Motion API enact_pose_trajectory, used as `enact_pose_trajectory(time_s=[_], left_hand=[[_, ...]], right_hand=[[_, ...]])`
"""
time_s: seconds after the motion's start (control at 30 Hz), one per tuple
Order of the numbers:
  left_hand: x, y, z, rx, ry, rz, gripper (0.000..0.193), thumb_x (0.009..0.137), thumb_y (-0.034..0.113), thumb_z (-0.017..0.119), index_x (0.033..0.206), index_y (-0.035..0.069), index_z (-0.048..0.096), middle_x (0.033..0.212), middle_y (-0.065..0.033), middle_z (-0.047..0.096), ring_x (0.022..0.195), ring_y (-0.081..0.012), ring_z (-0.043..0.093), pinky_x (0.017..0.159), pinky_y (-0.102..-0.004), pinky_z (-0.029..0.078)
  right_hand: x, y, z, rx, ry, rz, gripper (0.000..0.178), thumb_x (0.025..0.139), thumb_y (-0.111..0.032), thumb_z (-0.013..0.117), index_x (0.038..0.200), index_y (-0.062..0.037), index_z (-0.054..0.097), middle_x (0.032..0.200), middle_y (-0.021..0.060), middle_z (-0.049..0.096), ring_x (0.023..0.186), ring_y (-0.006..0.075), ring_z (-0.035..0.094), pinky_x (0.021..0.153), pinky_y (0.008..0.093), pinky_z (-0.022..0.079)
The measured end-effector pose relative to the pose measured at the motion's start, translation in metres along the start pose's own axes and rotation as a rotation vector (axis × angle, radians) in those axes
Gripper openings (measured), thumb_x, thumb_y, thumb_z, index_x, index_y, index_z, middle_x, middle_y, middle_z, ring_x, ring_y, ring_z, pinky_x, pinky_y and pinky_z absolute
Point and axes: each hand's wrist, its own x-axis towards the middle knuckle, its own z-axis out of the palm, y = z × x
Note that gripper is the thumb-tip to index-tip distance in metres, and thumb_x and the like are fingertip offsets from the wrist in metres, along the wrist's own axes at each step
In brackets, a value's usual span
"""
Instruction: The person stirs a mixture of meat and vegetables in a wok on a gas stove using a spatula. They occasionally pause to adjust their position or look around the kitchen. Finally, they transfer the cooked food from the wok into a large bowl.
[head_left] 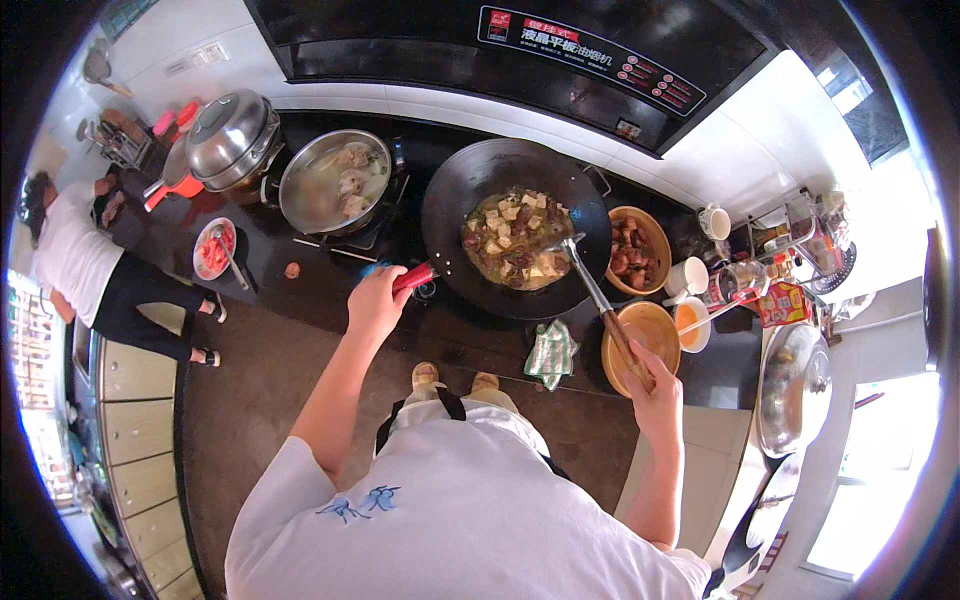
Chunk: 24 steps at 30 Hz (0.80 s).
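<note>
My left hand (374,306) is closed round the red handle of a large black wok (455,180). Diced tofu and dark brown pieces (515,235) lie in broth at the wok's middle. In my right hand (655,385) is the wooden handle of a long wok spatula (598,295). Its metal head reaches over the right side of the food and is seen nearly edge-on. Just right of the wok stands a tan bowl of dark reddish-brown meat chunks (632,255). Below the spatula's shaft sits a second tan bowl (612,360), with no food visible in it.
Left of the wok, a steel pot (290,190) holds meat in broth. Further left are a lidded steel pot (225,140) and a bowl of red pieces (215,250). A green-white cloth (551,354) lies at the counter's front edge. Another person (90,250) stands at far left.
</note>
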Motion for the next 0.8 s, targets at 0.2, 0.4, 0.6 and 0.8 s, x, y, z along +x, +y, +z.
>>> enact_pose_trajectory(time_s=[0.2,0.4,0.6,0.8], left_hand=[[0.002,-0.008,0.003,-0.039,0.012,0.039,0.031,0.083,0.022,0.076,0.11,0.013,0.065,0.098,-0.0092,0.069,0.09,-0.0317,0.067,0.076,-0.0428,0.053],[0.008,-0.007,-0.002,-0.039,-0.082,0.017,0.032,0.084,0.023,0.076,0.111,0.01,0.064,0.105,-0.0118,0.069,0.094,-0.0338,0.067,0.079,-0.0426,0.053],[0.011,-0.012,0.002,-0.019,-0.101,0.045,0.034,0.083,0.021,0.077,0.111,0.009,0.062,0.105,-0.0128,0.068,0.097,-0.035,0.066,0.081,-0.0436,0.052],[0.008,-0.013,0.006,-0.056,-0.079,0.087,0.034,0.086,0.02,0.074,0.113,0.009,0.057,0.102,-0.0128,0.068,0.095,-0.0349,0.066,0.079,-0.0445,0.052]], right_hand=[[-0.004,0.001,0.013,-0.017,0.008,0.045,0.043,0.087,-0.001,0.067,0.129,-0.0046,0.063,0.117,0.0158,0.07,0.108,0.0283,0.067,0.095,0.0344,0.05],[0.013,-0.001,0.036,-0.027,-0.006,0.028,0.043,0.087,-0.005,0.07,0.129,-0.0072,0.063,0.111,0.0187,0.071,0.107,0.0338,0.068,0.094,0.0381,0.051],[0.016,-0.002,0.018,-0.089,0.012,-0.05,0.043,0.085,-0.002,0.069,0.128,-0.0068,0.064,0.11,0.0187,0.071,0.102,0.0341,0.069,0.09,0.0371,0.052],[0.01,0.003,0.019,-0.019,-0.017,-0.03,0.043,0.084,-0.002,0.07,0.126,-0.0077,0.065,0.109,0.0191,0.071,0.102,0.0326,0.07,0.091,0.0355,0.052]])
